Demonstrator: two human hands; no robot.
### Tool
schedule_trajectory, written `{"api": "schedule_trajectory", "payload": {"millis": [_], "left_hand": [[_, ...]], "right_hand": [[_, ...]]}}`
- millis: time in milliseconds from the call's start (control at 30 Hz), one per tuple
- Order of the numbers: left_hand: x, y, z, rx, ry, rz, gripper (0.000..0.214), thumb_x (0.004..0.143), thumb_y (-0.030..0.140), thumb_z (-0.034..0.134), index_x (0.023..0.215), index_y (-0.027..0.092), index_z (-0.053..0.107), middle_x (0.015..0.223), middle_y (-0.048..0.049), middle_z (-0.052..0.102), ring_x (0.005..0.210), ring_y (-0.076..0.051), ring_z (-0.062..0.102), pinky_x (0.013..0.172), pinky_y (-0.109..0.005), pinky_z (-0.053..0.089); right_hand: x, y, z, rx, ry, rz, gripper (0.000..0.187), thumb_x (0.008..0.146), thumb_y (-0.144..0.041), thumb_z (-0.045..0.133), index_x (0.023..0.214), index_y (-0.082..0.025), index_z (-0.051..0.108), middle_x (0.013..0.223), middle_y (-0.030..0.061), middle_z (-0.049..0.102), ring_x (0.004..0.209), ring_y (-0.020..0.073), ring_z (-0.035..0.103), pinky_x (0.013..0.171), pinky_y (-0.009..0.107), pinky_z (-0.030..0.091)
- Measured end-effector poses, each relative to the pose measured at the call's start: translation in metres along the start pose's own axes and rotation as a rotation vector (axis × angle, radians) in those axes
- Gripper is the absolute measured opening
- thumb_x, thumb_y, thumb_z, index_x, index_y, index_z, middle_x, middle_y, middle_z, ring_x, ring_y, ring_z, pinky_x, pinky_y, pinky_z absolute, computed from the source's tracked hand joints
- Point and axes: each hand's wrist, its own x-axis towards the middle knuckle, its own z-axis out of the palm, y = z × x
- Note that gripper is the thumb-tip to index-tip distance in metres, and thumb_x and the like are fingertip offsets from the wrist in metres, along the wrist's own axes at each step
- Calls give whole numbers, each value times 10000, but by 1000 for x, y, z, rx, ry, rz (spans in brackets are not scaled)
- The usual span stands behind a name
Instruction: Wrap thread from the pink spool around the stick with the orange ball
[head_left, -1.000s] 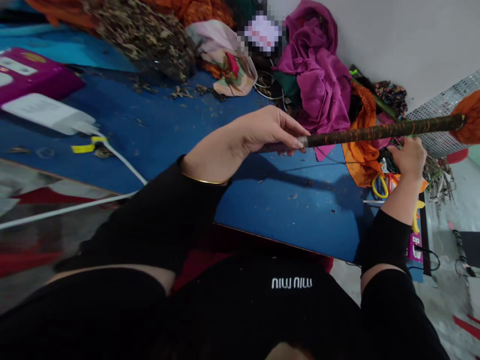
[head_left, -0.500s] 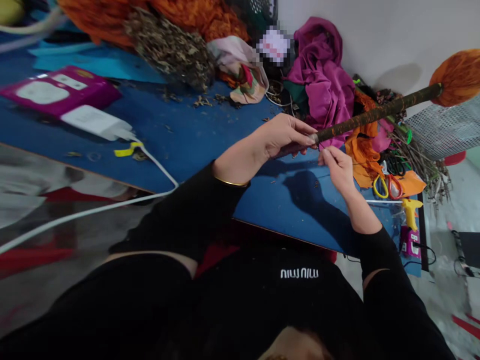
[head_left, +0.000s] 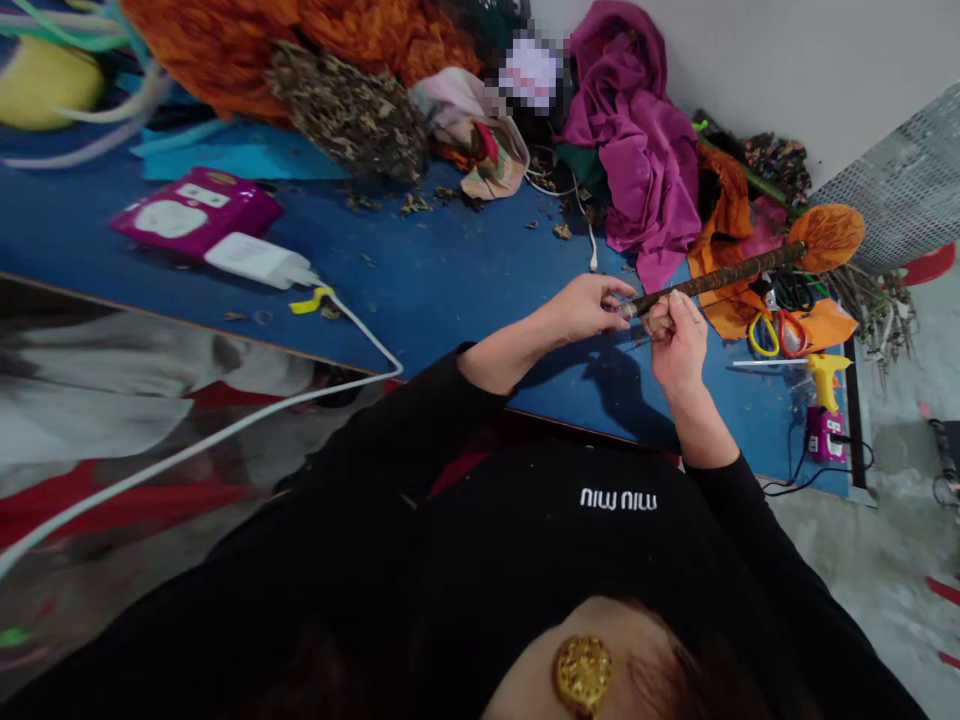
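A dark brown wrapped stick [head_left: 739,272] with a rounded orange cloth head [head_left: 829,238] slants up to the right above the table. My left hand [head_left: 581,305] is closed on its lower end, where a small pale tip shows between the fingers. Just to the right, my right hand [head_left: 679,340] is closed round the stick near that same end, thumb on top. Whether a thin thread is also pinched there is too small to tell.
On the blue table [head_left: 465,290] lie magenta cloth [head_left: 637,150], orange cloth [head_left: 727,225], scissors [head_left: 778,333], a yellow glue gun [head_left: 827,378], dry leaves [head_left: 349,110] and a purple power strip [head_left: 191,210]. A white cable [head_left: 247,415] runs over the front edge.
The stick has dropped lower, and its orange head has moved down and left. My right hand has come up from below it onto the stick. The view has shifted too.
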Motion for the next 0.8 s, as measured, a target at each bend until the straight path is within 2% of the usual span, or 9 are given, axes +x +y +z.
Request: {"api": "schedule_trajectory", "payload": {"millis": [67,200,400,500,567,700,800], "left_hand": [[-10,-11,4,90,46,29,527,698,9,739,1224,50,760,668,34,669,563,-94,565,598,-231,458],[-26,-27,7,280,89,74,327,711,112,771,1033,98,829,743,-10,732,661,-136,605,668,-260,464],[-39,-28,6,240,32,-30,235,711,160,760,928,96,823,647,0,682,571,-125,554,618,-271,438],[-43,-21,5,312,25,-62,159,719,164,743,852,106,809,593,9,643,552,-124,547,588,-261,415],[-45,-18,3,386,28,-46,139,743,183,721,829,113,805,587,10,638,546,-125,540,571,-259,399],[-47,-17,0,451,35,-41,144,751,180,706,845,124,801,594,14,639,559,-136,575,585,-254,414],[-46,-20,-2,453,57,-43,155,747,185,734,874,135,808,613,14,650,577,-137,590,604,-246,430]], "right_hand": [[-13,1,1,-11,-7,53,540,847,-675,759,668,-224,522,589,-70,399,524,69,296,521,254,277],[-36,1,4,6,-2,85,501,846,-584,794,622,-206,555,568,-68,400,548,63,306,559,253,262],[-59,2,2,-57,-39,87,524,887,-626,745,619,-209,574,568,-61,368,561,78,279,561,273,255],[-58,3,-1,-61,-134,82,532,906,-652,732,641,-210,599,585,-61,397,558,75,291,562,271,279],[-52,0,-4,-115,-234,69,543,915,-687,707,665,-212,627,620,-47,481,578,79,373,589,267,352],[-33,-14,-9,-252,-396,-59,541,934,-701,675,693,-217,668,749,-3,642,782,124,595,830,303,531],[-21,-26,-11,-354,-429,-138,491,935,-637,714,664,-230,675,824,21,693,945,167,645,994,351,547]]}}
